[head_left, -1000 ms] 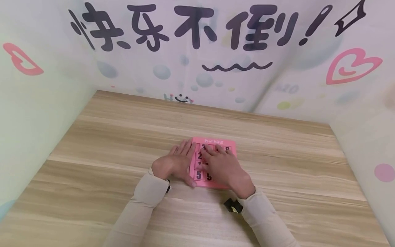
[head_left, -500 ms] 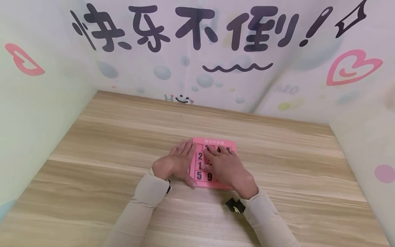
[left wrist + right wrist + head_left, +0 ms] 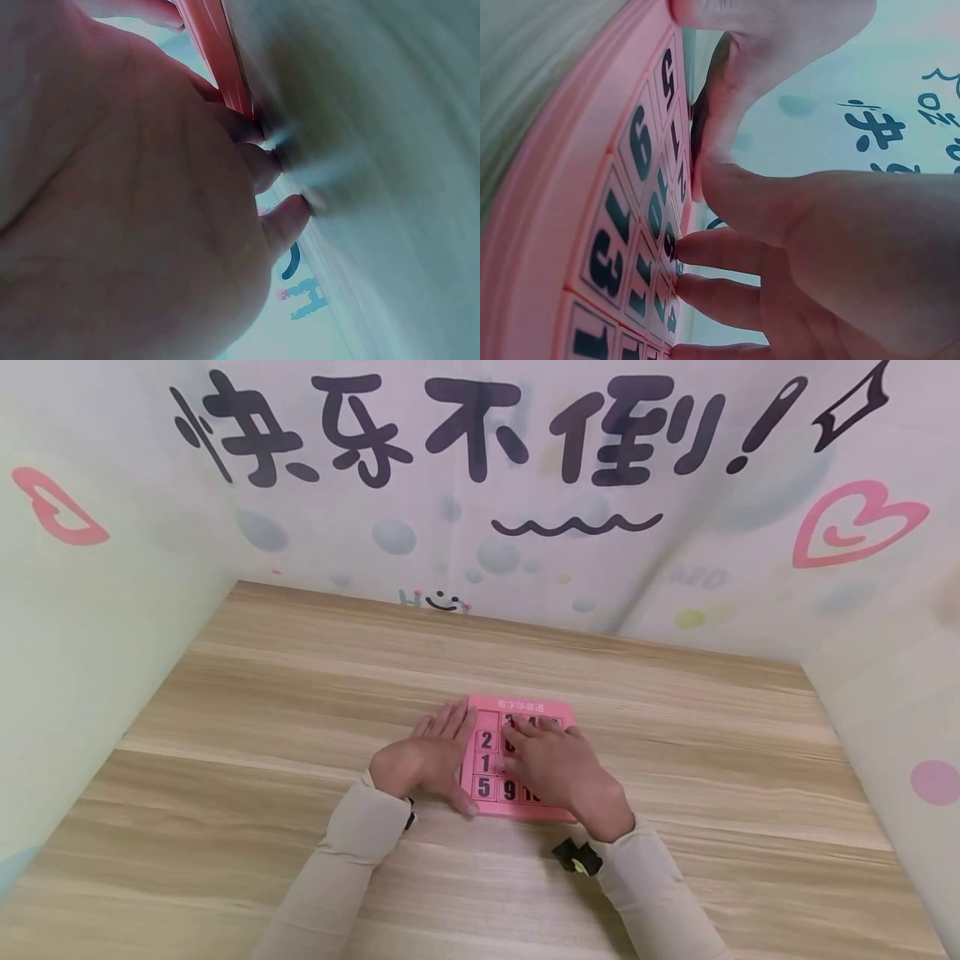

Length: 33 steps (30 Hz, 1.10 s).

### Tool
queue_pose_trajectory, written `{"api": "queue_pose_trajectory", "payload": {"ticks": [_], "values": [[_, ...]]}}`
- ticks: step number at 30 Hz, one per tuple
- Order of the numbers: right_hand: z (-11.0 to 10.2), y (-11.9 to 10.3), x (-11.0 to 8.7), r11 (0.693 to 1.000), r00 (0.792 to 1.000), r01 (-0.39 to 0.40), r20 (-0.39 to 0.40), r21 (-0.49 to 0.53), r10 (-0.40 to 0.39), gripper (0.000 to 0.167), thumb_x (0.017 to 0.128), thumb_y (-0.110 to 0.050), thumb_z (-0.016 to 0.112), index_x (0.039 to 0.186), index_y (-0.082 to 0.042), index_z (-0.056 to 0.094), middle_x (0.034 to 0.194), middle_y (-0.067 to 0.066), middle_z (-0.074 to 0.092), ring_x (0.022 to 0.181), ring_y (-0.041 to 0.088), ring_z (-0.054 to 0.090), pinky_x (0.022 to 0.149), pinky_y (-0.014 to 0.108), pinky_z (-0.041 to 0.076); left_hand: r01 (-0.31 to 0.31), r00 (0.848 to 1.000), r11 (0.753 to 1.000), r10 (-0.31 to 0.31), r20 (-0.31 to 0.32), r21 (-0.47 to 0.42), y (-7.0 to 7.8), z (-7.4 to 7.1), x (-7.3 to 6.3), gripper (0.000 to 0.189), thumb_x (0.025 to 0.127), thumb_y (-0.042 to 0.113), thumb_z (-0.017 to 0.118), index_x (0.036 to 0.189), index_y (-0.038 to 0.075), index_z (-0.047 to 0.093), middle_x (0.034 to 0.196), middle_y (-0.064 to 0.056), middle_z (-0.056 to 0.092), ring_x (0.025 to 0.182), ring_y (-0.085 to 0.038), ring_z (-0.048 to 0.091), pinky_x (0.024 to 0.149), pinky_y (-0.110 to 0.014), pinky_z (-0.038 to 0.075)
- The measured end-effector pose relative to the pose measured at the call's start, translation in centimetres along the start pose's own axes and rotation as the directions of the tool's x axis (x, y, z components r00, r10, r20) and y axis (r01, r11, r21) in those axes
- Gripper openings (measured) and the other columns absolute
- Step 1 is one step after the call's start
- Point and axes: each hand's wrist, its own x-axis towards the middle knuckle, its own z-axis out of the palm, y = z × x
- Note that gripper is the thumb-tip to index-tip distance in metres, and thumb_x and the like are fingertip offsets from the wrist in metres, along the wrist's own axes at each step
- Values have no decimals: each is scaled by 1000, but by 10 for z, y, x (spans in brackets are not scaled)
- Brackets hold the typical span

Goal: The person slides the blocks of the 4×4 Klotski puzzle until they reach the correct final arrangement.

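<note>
A pink sliding number puzzle lies flat on the table in the head view. My left hand rests along its left side with straight fingers, thumb by the near left corner. In the left wrist view those fingertips touch the tabletop beside the pink frame. My right hand spreads over the tiles and hides many of them. Its fingertips touch the far rows, as the right wrist view shows, close to the 3 tile. The far left cell is a bare slot, just beyond the 2 tile.
The wood-grain table extends around the puzzle on all sides. A printed backdrop with large black characters stands along its far edge, and pale walls flank both sides. A black device sits at the right wrist.
The 3 tile has slid right under my right fingers, leaving the slot at the far left corner. My right hand has shifted slightly right; the left hand has stayed in place.
</note>
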Motion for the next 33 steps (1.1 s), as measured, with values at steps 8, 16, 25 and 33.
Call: {"api": "queue_pose_trajectory", "payload": {"ticks": [8, 16, 25, 33], "values": [[0, -3, -3, 998, 999, 40, -19, -39, -41, 60, 100, -52, 49, 151, -21, 43, 159, 2, 35, 147, 35, 32, 115, 59, 31, 3, 1000, 1000, -3, 2, -7, 0, 0, 0, 138, 68, 53, 86, 159, 7, -8, 166, -12, -15, 152, -28, -16, 125, -45, -4], [0, -17, -12, 990, 992, 123, -33, -70, -125, 58, 99, -48, 55, 148, -18, 49, 156, 3, 42, 147, 35, 31, 117, 58, 28, -2, 1000, 1000, 2, 10, 6, -1, 0, 0, 138, 69, 55, 85, 159, 6, -7, 166, -12, -16, 152, -29, -17, 125, -46, -4], [6, -25, -11, 984, 987, 137, -65, -117, -145, 61, 98, -54, 51, 147, -16, 51, 155, 3, 44, 145, 37, 34, 115, 57, 33, -6, 1000, 1000, 6, 12, 22, 0, -1, 1, 138, 69, 55, 85, 158, 6, -8, 166, -12, -16, 152, -29, -17, 125, -47, -4], [7, -27, -9, 992, 994, 96, -43, -86, -100, 62, 100, -52, 48, 151, -16, 43, 159, 2, 37, 148, 35, 28, 117, 58, 30, -4, 1000, 1000, 3, 17, 16, 0, -1, 2, 138, 68, 55, 85, 159, 6, -7, 166, -12, -16, 152, -29, -16, 125, -48, -3]]}}
